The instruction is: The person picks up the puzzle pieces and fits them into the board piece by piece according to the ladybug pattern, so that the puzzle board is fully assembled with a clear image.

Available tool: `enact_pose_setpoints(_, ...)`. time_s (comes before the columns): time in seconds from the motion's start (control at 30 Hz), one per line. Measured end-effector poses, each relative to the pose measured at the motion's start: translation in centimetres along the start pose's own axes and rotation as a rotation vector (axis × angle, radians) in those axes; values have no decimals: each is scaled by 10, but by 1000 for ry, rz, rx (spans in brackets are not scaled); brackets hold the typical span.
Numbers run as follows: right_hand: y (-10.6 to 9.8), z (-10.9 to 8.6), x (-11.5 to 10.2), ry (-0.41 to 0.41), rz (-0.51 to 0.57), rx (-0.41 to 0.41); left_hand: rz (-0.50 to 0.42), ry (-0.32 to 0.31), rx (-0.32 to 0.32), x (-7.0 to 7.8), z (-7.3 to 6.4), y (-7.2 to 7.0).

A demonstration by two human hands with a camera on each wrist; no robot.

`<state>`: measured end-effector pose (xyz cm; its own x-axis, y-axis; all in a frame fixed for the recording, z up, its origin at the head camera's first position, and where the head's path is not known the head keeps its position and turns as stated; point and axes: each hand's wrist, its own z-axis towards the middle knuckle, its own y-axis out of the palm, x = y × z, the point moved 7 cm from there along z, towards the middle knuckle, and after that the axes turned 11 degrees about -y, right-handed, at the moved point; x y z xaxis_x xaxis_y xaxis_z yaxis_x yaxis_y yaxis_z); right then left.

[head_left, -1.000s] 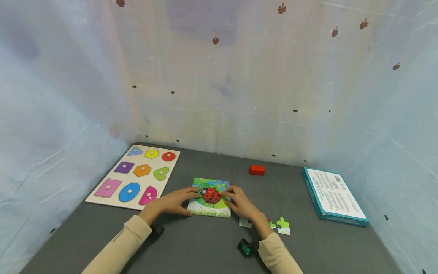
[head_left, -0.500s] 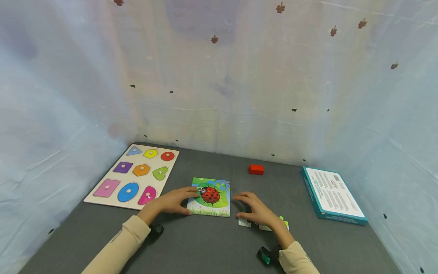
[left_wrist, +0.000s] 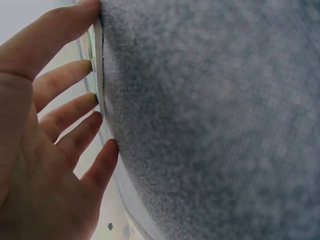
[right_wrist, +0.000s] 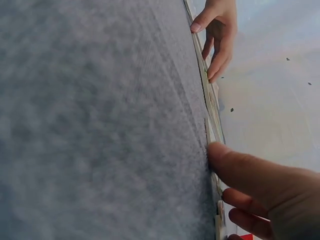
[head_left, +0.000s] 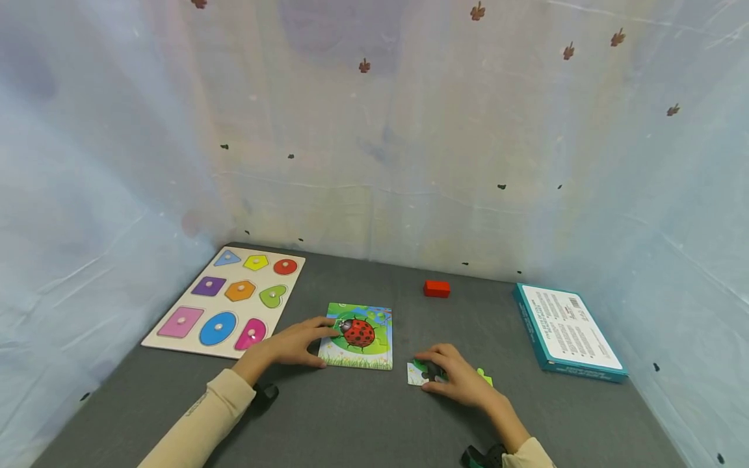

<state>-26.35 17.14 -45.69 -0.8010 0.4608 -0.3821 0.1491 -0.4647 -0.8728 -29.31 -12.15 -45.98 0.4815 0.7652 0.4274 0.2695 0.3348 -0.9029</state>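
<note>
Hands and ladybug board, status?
Left hand on left side of ladybug board. Right hand over jigsaw pieces. Board flat. Red block clear of both hands.

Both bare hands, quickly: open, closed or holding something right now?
Left hand: open, fingers relaxed, touching the flat, square board picturing a red ladybug.
Right hand: at the loose green-and-white jigsaw pieces; whether it grips one cannot be told.

Soft light; grey tabletop (left_wrist: 215,110) blurred in wrist views.

Screened-off tabletop work area, gray table (head_left: 363,422), pale speckled sheeting (head_left: 374,130) across back and sides
</note>
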Motion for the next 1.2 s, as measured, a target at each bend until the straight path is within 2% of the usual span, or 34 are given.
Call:
enact_pose_setpoints(0.3,-2,-2,0,-38,-7,64,-18,-25,-26,-4,2,1)
enact_pose_setpoints(0.53,-2,11,-7,-72,-19,65,-17,-23,-20,-6,3,2)
enact_pose_setpoints(0.7,1,28,-17,-101,5,50,-19,-20,-19,-5,3,2)
enact_pose_setpoints(0.87,5,53,-31,-187,17,61,-22,-16,-11,-5,3,1)
enact_pose_setpoints(1.03,16,79,-43,-271,-4,70,-20,-5,-1,-5,2,1)
enact_pose_setpoints(1.2,28,99,-52,-302,15,57,-22,-10,-7,-6,3,2)
